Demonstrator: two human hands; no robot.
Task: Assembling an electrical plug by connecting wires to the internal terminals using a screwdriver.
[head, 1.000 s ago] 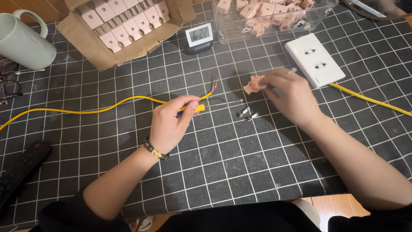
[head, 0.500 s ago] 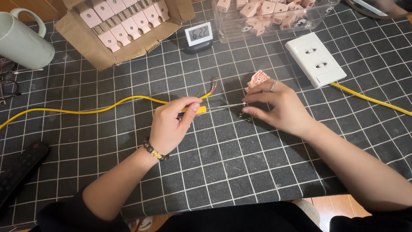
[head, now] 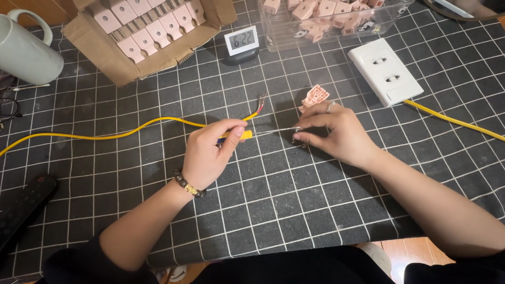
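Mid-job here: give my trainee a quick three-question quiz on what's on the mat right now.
1. True or false: the left hand holds a screwdriver with a yellow handle.
2. What lies just beyond the right hand? A) pink connector B) mug C) remote
3. Fill in: the white socket plate has a ____ cable running off to the right.

Key: 1 true; 2 A; 3 yellow.
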